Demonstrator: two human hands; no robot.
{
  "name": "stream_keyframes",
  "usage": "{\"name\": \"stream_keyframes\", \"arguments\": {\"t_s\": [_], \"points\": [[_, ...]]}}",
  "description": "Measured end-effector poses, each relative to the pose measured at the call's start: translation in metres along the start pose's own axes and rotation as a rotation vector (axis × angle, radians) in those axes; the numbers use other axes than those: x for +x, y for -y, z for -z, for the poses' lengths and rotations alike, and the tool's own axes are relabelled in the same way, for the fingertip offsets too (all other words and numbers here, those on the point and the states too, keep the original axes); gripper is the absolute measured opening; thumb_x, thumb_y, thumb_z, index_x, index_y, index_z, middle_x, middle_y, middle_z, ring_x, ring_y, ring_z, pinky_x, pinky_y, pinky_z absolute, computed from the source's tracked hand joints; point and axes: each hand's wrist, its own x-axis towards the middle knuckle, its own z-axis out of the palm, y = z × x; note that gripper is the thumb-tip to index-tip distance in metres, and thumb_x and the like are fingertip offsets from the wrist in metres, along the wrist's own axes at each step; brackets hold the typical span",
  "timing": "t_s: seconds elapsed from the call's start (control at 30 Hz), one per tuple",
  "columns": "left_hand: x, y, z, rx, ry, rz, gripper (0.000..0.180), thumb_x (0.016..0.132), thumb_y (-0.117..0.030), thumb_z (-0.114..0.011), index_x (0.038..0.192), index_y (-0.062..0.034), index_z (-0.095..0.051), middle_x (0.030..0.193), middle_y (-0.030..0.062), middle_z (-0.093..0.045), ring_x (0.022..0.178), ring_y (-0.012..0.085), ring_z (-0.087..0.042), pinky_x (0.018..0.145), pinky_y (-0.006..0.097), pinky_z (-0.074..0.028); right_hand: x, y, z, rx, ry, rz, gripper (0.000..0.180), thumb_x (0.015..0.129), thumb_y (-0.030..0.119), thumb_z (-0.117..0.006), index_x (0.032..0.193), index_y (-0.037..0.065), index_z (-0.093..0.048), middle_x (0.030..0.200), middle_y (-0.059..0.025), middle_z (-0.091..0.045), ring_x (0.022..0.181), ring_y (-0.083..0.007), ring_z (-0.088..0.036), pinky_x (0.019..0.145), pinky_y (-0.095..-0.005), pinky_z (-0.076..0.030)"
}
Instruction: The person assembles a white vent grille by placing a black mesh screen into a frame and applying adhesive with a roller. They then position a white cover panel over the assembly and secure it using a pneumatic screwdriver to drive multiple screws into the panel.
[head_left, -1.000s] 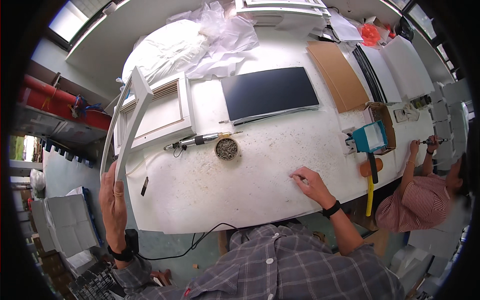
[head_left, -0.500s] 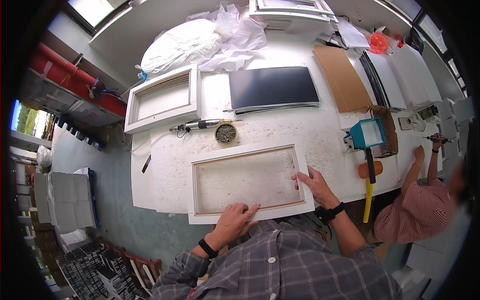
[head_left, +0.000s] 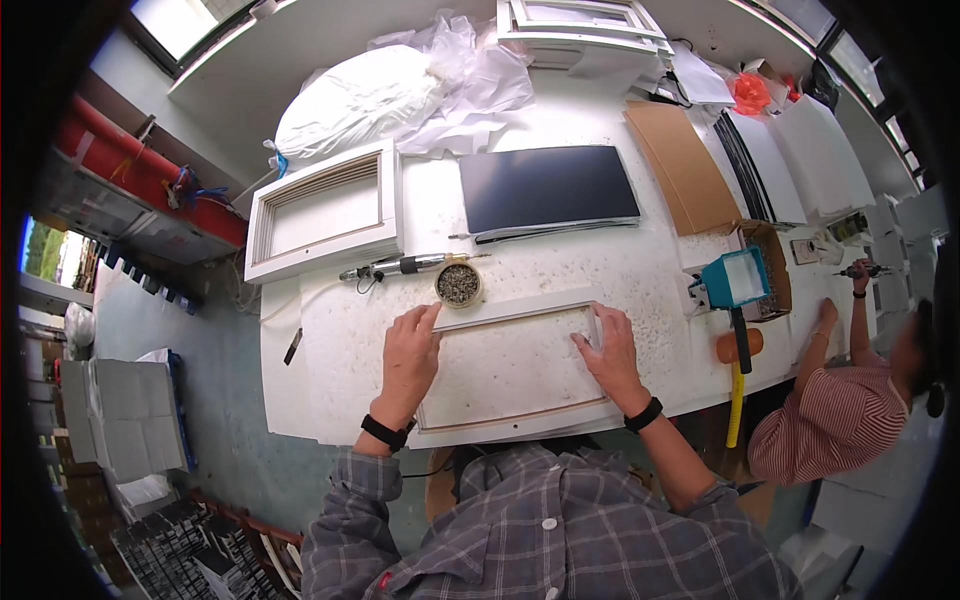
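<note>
A white rectangular frame [head_left: 520,431] lies flat on the white worktable in front of me, its opening showing the tabletop. My left hand [head_left: 408,362] grips the frame's left side near the far corner, fingers pointing away from me. At the opposite end my right hand [head_left: 612,360] holds the right side, its thumb inside the opening and its fingers over the outer edge. Just beyond the far rail, close to my left fingertips, stands a round tub of small metal screws [head_left: 459,286]. An electric screwdriver [head_left: 408,264] rests behind the tub.
Stacked white frames [head_left: 325,215] stand at the left, beside dark panels [head_left: 548,188]. Brown cardboard [head_left: 682,165], a teal scoop-like holder [head_left: 735,278] and an orange-headed mallet [head_left: 738,346] lie rightward. White plastic wrapping [head_left: 365,100] is heaped behind. A co-worker [head_left: 830,420] stands at the right, holding a tool.
My left hand has gone from the frame's near rail to its left side. My right hand has shifted up to the far right corner. The frame has turned slightly and narrowed in view.
</note>
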Motion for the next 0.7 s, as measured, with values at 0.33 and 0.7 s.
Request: {"name": "stream_keyframes", "arguments": {"t_s": [0.33, 0.7], "points": [[0.104, 0.128, -0.025, 0.275, 0.104, -0.211, 0.043, 0.086, -0.007, -0.07, 0.128, -0.0073, -0.064, 0.124, 0.01, -0.066, 0.114, 0.0294, -0.06, 0.095, 0.042, -0.046, 0.086, 0.115, -0.132, -0.111, 0.153, 0.095, 0.096, 0.076, 0.051, -0.089, 0.145, -0.001, -0.047, 0.136, -0.014, -0.056, 0.125, -0.0299, -0.054, 0.1, -0.045, -0.045], [0.066, 0.153, -0.015, 0.285, 0.05, -0.048, 0.036, 0.083, -0.008, -0.073, 0.118, -0.0079, -0.066, 0.11, 0.0084, -0.068, 0.108, 0.03, -0.061, 0.093, 0.045, -0.044, 0.099, 0.118, -0.163, -0.095, 0.139, 0.039, 0.093, 0.076, 0.047, -0.089, 0.145, 0.002, -0.046, 0.138, -0.0144, -0.056, 0.125, -0.0315, -0.055, 0.101, -0.0459, -0.046]]}}
